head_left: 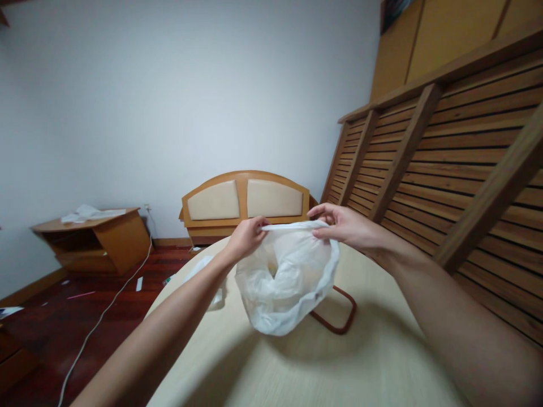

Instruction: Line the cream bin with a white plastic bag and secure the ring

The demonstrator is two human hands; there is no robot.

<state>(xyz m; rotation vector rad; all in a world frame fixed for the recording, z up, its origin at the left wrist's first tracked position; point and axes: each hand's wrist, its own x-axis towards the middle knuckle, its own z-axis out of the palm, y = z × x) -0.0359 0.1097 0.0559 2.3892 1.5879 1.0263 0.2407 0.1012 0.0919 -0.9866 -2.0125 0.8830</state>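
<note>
A thin white plastic bag (292,271) stands mouth-up on the round table, its rim rolled outward. What supports it underneath is hidden. My left hand (249,236) pinches the far rim at its left end. Farther right along that rim, my right hand (339,225) grips the plastic between thumb and fingers, its other fingers curled above. The rim is pulled taut between both hands. A reddish-brown rectangular loop (345,322) sticks out from beneath the bag on the right, lying low over the tabletop.
The pale round table (373,362) fills the foreground. Clear plastic packaging (216,299) lies partly behind my left forearm. Beyond are a headboard (246,198), a low wooden cabinet (114,240) and slatted wooden panels (466,147). A white cable (106,311) crosses the dark floor.
</note>
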